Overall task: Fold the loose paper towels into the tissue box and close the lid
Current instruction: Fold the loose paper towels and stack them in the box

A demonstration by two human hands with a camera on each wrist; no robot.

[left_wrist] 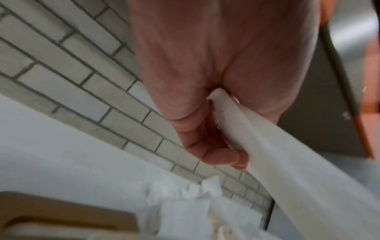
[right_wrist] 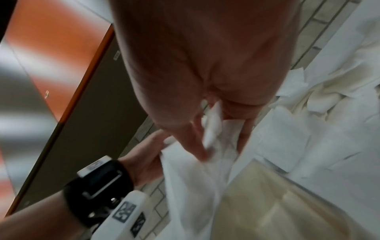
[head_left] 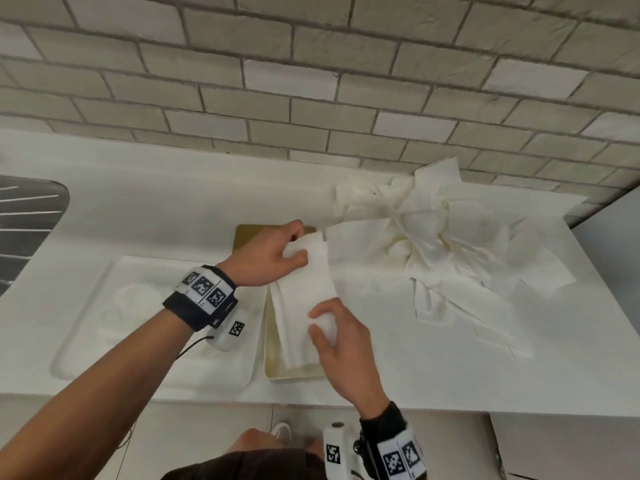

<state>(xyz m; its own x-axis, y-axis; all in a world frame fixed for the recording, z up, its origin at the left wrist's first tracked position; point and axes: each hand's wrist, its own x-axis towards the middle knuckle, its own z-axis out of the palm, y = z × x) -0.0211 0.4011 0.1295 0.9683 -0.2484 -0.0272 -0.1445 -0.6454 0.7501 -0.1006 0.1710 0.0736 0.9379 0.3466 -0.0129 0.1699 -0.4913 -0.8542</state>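
A person stood at a white surface (head_left: 173, 216) beneath a pale brick wall (head_left: 311, 81). The left hand (head_left: 273, 254), fingers curled, pinched the far end of a folded paper towel (head_left: 304, 299), while the right hand (head_left: 341, 344) gripped its near end between thumb and fingers. The towel hung stretched between the hands, above the open tissue box (head_left: 273, 368), a cream tray lying on the surface near the front edge. A tan lid (head_left: 246, 237) lay just beyond the box, partly hidden by the left hand. To the right, a heap of loose paper towels (head_left: 450, 237) sprawled across the surface up to the wall.
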